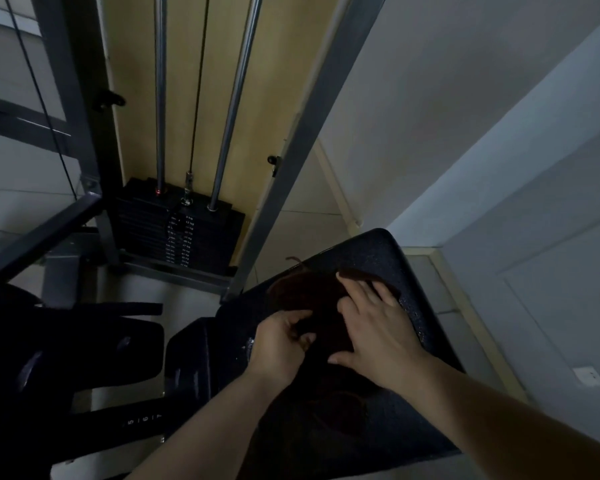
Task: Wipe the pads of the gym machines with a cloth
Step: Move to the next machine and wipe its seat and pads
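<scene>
Dark reddish-brown cloth (305, 299) lies bunched near the middle of the black textured vinyl pad (371, 251). My left hand (281, 344) pinches its near edge with curled fingers; my right hand (374, 327) presses it flat with spread fingers. Droplets glint near the pad's right edge, so I judge the cloth may slide or bunch further, leaving streaks and missing the corners beside the black weight stack (174, 226).
</scene>
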`<state>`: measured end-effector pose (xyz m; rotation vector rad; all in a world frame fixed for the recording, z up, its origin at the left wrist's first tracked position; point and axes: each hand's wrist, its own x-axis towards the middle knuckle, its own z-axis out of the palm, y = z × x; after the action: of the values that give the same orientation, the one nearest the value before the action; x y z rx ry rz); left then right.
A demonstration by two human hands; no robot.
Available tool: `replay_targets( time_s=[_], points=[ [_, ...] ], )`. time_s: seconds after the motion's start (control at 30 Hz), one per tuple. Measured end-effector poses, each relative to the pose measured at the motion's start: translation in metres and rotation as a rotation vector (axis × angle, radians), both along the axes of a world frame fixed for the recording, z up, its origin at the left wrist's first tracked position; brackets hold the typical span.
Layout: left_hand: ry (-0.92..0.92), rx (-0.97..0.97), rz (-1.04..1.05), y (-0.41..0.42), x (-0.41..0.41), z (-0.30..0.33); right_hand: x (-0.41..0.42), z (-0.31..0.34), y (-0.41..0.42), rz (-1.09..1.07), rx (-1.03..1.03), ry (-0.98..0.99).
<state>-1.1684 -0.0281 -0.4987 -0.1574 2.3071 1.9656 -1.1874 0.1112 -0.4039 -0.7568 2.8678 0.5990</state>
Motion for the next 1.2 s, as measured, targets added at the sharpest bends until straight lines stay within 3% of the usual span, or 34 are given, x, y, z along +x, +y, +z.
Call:
replay_targets(
  time_s=[0.23,0.37,0.47,0.6,0.7,0.8,0.93,1.0,1.1,1.2],
  points=[
    [0.407,-0.546,-0.123,-0.038,-0.009,0.053,-0.001,0.013,-0.003,-0.108,-0.340,0.119],
    [0.565,-0.730,-0.103,-0.061,-0.015,0.088,-0.002,0.052,-0.010,-0.215,-0.570,-0.058],
    [0.513,-0.578,-0.114,-0.075,-0.017,0.112,-0.004,0.080,-0.015,-0.311,-0.846,-0.192],
    [0.174,0.094,-0.260,-0.088,-0.008,0.136,-0.005,0.103,-0.014,-0.428,-1.172,-0.551],
    [0.130,0.210,-0.142,-0.084,-0.006,0.126,-0.001,0.104,-0.011,-0.486,-1.251,-0.818],
    [0.107,0.093,0.066,-0.065,-0.015,0.100,0.010,0.085,-0.009,-0.599,-1.245,-0.801],
    [0.048,-0.230,0.235,-0.015,-0.006,0.055,0.027,0.046,-0.006,-0.689,-1.026,-0.470],
    [-0.027,-0.177,0.242,0.016,0.016,0.040,0.034,0.034,-0.002,-0.673,-0.891,-0.349],
    [-0.271,0.069,0.101,0.056,0.037,0.037,0.042,0.040,0.006,-0.591,-0.719,-0.294],
    [-0.379,-0.059,0.081,0.078,0.024,0.039,0.042,0.059,0.018,-0.453,-0.546,-0.101]
  ],
)
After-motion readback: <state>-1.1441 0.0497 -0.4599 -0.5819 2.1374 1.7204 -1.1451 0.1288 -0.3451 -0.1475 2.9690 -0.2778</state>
